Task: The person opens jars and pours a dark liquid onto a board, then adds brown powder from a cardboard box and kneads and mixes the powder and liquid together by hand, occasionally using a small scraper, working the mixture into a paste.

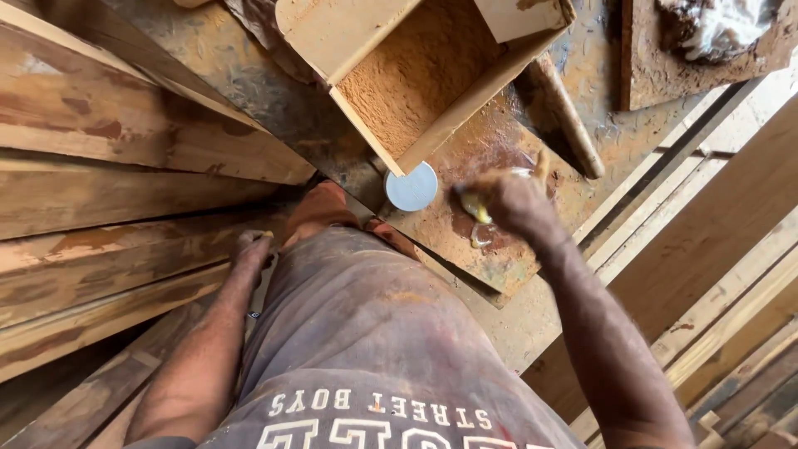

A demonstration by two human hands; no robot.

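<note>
- Nearest the lens we record our grey printed shirt [366, 349], dusted with reddish powder, and both forearms reaching away from it.
- Our left hand [249, 249] rests against the edge of the stacked planks [125, 166] at the left side; its fingers are curled in together, and we cannot tell whether they hold anything.
- Our right hand [511, 201] is blurred; its fingers are closed around a small yellowish tool [474, 208], possibly a brush or rag, just above the stained board [465, 249].
- Container one: an open wooden box [432, 75] standing on the far part of the board, its floor covered with fine orange-brown sawdust.
- Container two: a small round tin with a pale grey lid [411, 186], shut, contents not visible, at the box's near corner and just left of the right hand.
- The stained board is wet and dark red-brown around the hand, with glossy patches near its near edge.
- A rounded wooden handle [569, 125] lies beside the box's right side.
- A crumpled white plastic bag [715, 29] sits on another board at the far right corner.
</note>
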